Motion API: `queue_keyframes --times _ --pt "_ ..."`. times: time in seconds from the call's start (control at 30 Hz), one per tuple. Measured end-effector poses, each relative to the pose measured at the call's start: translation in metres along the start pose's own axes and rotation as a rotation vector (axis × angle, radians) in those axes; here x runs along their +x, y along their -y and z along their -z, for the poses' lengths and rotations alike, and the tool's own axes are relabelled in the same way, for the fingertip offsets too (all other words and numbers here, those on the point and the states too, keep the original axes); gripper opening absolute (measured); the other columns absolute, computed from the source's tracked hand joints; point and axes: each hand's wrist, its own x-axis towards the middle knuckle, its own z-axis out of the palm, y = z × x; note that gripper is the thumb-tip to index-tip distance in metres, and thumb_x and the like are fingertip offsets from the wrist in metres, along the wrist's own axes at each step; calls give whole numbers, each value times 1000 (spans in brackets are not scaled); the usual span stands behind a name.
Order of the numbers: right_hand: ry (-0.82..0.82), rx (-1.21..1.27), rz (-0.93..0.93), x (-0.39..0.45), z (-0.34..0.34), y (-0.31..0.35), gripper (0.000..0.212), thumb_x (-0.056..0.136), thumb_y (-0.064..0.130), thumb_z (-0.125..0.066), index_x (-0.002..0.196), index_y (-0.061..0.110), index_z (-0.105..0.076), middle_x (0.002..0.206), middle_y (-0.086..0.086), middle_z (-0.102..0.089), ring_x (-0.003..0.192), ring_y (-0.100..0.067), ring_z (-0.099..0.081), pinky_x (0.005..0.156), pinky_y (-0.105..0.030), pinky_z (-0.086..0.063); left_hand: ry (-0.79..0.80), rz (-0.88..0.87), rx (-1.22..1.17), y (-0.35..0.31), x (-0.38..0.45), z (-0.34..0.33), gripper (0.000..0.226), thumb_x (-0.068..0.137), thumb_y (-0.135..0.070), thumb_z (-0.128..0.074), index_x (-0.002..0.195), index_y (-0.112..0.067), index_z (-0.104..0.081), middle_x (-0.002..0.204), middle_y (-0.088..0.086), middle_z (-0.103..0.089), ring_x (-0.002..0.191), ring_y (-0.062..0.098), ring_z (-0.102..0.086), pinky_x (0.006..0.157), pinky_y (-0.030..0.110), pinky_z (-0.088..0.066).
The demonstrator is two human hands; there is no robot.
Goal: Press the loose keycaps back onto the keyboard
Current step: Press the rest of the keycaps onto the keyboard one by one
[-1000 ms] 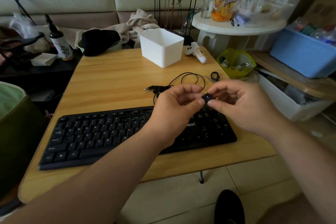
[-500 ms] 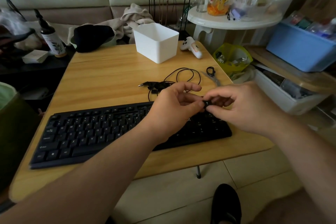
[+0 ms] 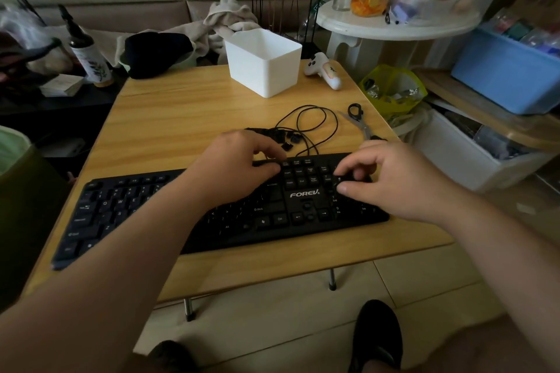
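Where the tabletop begins at the left, a black keyboard lies across its near half, its left end toward the near-left corner and its right end close to the right edge. Beyond that corner, off the tabletop, a spray bottle stands beside a dark cap. Moving rightward, the left hand rests over the middle of the keyboard, its fingers curled downward onto the top row of keys; whether they hold a keycap cannot be told. Just behind those fingers, a few loose keycaps lie on the bare wood, touching a coiled black cable. Farther back stands a white bin, upright. Right of the brand lettering, the right hand hovers over the number pad, fingers bent down with tips on the keys and the thumb reaching in from the near side; a keycap under them cannot be made out. Behind this hand lie scissors, and near the far-right corner a white controller. Off the tabletop to the right sit a yellow-green bag and a blue crate.
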Motion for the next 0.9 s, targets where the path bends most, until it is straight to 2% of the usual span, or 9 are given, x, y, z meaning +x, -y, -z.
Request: queue_keyframes --times 0.1,0.3,0.43,0.5,0.67,0.73,0.8,0.83,0.9 --pt "27 22 -27 3 -17 10 18 82 39 -85 97 43 -77 92 15 -62 86 5 -58 66 -14 -42 21 -29 5 2 -4 -1 17 94 -36 -73 108 -44 -72 109 -28 -58 110 -3 -50 86 16 -36" --pt "133 -49 -64 8 -36 25 16 82 44 -84 98 45 -78 89 11 -64 88 -5 -56 71 -29 -51 13 -129 38 3 -8 -3 16 92 -35 -75 107 -40 -75 100 -27 -62 97 -18 -48 81 1 -30" --pt "130 -62 -67 11 -36 29 13 82 41 -84 93 45 -78 85 12 -64 82 -2 -55 63 -19 -39 -8 -175 52 4 -9 -6 16 91 -35 -76 107 -38 -77 101 -25 -64 98 -11 -47 88 -1 -27" --pt "137 -66 -72 11 -36 29 14 82 40 -84 94 44 -79 85 16 -63 83 1 -53 64 -18 -37 -3 -206 44 2 -9 -8 17 91 -33 -77 107 -35 -78 95 -30 -60 97 -21 -44 90 -4 -23" --pt "159 -33 -101 11 -34 29 13 81 43 -86 94 41 -81 86 17 -64 78 -1 -61 67 -22 -45 24 -227 61 0 -8 -13 17 91 -34 -76 108 -35 -78 89 -36 -49 93 -24 -39 91 14 -24" --pt "154 -53 -92 11 -34 28 14 82 43 -85 95 43 -81 85 16 -64 79 0 -60 65 -21 -44 20 -232 58 -1 -8 -14 16 91 -34 -76 108 -35 -77 88 -35 -49 96 -35 -33 88 2 -19" --pt "142 -60 -96 11 -35 28 14 81 42 -85 94 44 -81 83 16 -64 79 2 -59 64 -20 -43 22 -238 60 -3 -8 -15 16 92 -35 -75 107 -36 -77 90 -31 -51 96 -31 -35 90 -2 -16" --pt "139 -55 -105 11 -35 29 13 81 42 -86 93 44 -81 82 16 -65 77 2 -60 63 -20 -43 28 -234 61 -4 -8 -16 15 92 -37 -75 107 -38 -77 92 -29 -55 96 -23 -40 93 3 -20" --pt "142 -41 -124 11 -36 30 11 81 40 -86 90 43 -80 79 15 -67 74 1 -61 62 -21 -45 43 -208 64 -6 -9 -19 15 90 -45 -73 105 -45 -74 102 -24 -61 104 -7 -44 103 27 -35"
